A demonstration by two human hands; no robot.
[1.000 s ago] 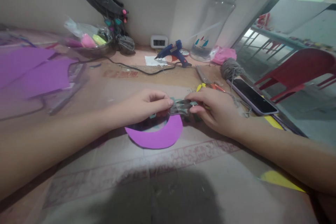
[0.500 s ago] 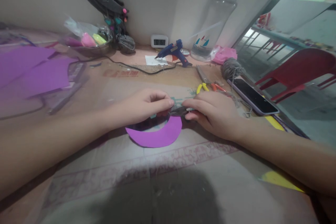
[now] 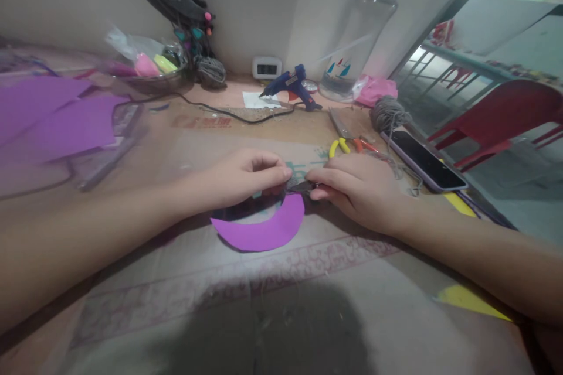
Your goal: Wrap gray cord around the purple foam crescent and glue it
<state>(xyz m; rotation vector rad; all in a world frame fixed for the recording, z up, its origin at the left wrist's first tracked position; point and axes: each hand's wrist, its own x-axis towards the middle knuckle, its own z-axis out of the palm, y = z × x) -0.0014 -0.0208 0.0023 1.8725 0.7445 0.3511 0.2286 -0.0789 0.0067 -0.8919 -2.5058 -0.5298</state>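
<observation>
A purple crescent cut-out, flat like paper or foam sheet, curves below my hands in the head view. My left hand is closed in a pinch at the crescent's upper part, which its fingers partly hide. Close by on the right, my right hand is closed, with thumb and forefinger on a dark, narrow, pointed thing. This dark thing lies against the crescent's upper end. Its kind is too small and blurred to tell.
A blue glue gun rests behind my hands, its cord running left. Yellow-and-orange-handled scissors, a grey yarn ball and a phone lie to the right. Purple sheets and a bowl are at the left.
The crescent's lower curve has dipped slightly toward me. The dark thing between my hands shows a narrower, more pointed outline. Both hands stay almost in place.
</observation>
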